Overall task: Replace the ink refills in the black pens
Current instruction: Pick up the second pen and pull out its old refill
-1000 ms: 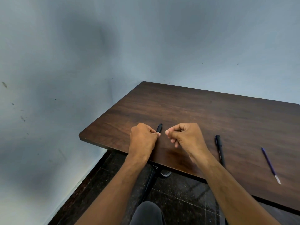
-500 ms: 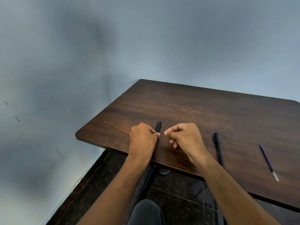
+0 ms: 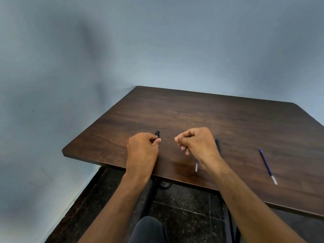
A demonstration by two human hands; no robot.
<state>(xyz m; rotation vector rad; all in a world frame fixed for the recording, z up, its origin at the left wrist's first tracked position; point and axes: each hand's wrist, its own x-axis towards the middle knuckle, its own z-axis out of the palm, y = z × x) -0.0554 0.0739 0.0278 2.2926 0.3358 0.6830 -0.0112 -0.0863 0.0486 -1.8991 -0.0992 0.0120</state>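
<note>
Head view of a dark wood-grain tabletop [image 3: 201, 111] set against a blue-grey wall [image 3: 157, 41]. The left hand [image 3: 142, 149] is curled into a fist around a black pen [image 3: 157, 133], of which only the rounded far end shows, at about 1 o'clock from the knuckles. The right hand [image 3: 196, 142] is also curled, thumb pressed against the forefinger; a thin purple refill [image 3: 196, 166] with a pale tip emerges below its wrist, pointing toward 6 o'clock, but whether the fingers grip it cannot be told. The two hands are apart, with bare tabletop between them. A second black pen [image 3: 218, 144] lies at 3 o'clock of the right hand, largely hidden by the hand and forearm. A second purple refill [image 3: 267, 165], silver-tipped, lies flat well to the right, its tip toward 5 o'clock. Below the near tabletop edge appear a dark speckled tile floor [image 3: 184, 207] and a grey-clad knee [image 3: 149, 228].
</note>
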